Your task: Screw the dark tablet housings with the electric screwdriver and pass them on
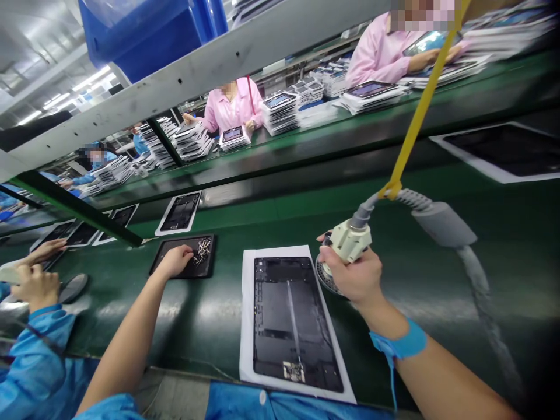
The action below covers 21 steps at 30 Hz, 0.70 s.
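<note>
My right hand is wrapped around a cream-coloured electric screwdriver, its grey cable tied to a yellow strap. Under this hand lies a round plate with small holes, partly hidden; the tool's tip is hidden too. My left hand reaches into a shallow black tray, fingers pinched at the edge of a heap of small metal parts. Whether the fingertips hold one cannot be made out. Between my hands, an opened tablet housing rests on a white sheet, with its inside facing up.
A green bench runs across, carrying more tablet housings. At left, a co-worker's hand grips a tool beside a dark round disc. A yellow strap and thick grey cable hang at right. Overhead is a metal beam.
</note>
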Tool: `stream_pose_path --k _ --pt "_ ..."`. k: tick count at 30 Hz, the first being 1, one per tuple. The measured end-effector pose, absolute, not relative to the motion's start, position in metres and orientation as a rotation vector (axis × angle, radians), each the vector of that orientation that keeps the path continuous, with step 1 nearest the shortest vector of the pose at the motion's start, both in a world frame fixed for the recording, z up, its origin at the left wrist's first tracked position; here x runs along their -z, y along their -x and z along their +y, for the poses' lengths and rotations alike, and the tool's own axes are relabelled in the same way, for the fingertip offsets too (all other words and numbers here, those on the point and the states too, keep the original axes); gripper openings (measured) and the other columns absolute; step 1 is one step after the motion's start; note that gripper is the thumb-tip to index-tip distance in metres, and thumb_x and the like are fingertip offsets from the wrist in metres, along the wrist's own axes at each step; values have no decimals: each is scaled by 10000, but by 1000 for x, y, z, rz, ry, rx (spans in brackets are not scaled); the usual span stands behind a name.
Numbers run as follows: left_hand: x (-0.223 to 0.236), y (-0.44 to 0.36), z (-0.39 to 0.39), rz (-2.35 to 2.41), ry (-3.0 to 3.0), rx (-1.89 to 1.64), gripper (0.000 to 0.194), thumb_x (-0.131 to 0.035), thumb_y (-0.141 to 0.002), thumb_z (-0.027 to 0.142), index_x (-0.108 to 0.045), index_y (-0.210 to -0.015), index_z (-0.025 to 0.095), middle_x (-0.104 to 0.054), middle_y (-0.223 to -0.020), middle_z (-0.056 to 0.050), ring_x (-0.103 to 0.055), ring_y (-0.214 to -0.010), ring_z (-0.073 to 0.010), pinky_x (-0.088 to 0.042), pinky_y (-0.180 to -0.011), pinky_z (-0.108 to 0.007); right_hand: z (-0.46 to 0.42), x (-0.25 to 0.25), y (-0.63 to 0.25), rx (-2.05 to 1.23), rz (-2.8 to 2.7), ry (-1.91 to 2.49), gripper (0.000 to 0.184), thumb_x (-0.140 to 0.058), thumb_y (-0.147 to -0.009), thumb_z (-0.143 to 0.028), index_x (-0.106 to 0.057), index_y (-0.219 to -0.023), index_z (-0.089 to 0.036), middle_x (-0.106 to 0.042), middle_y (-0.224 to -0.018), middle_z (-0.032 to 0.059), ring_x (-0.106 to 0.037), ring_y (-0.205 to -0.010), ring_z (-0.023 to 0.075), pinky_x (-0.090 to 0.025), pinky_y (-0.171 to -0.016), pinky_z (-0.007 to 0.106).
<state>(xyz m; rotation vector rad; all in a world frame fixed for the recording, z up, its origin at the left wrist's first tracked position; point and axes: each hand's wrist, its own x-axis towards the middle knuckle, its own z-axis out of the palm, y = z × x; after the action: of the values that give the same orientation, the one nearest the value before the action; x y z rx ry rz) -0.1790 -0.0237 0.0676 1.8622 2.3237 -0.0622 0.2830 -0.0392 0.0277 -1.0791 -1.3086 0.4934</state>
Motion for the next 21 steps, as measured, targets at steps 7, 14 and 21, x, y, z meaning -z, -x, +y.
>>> stream_pose_path --k 7,14,21 --pt "-69 166 -23 2385 -1841 149 140 -585 -862 242 -715 -837 195 -782 -868 -99 -734 -874 -266 -527 -784 -307 -40 -28 -284 -517 -1302 1099 235 -737 -836 -410 -703 -964 -216 -774 -820 55 -770 -787 263 -644 -833 417" --pt "-105 160 -47 2294 -1875 -436 380 -524 -930 351 -709 -1204 166 -784 -958 -54 -731 -858 -220 -560 -809 -291 -40 -25 -283 -552 -1275 1089 253 -751 -835 -390 -712 -1011 -213 -780 -855 62 -775 -821 271 -640 -865 438" --pt "-65 58 -71 1826 -2118 -601 264 -550 -993 355 -775 -1033 223 -803 -1026 -40 -743 -953 -213 -577 -916 -310 -40 -22 -284 -536 -1293 1087 264 -741 -844 -397 -709 -1024 -207 -774 -860 60 -778 -857 278 -640 -859 450"
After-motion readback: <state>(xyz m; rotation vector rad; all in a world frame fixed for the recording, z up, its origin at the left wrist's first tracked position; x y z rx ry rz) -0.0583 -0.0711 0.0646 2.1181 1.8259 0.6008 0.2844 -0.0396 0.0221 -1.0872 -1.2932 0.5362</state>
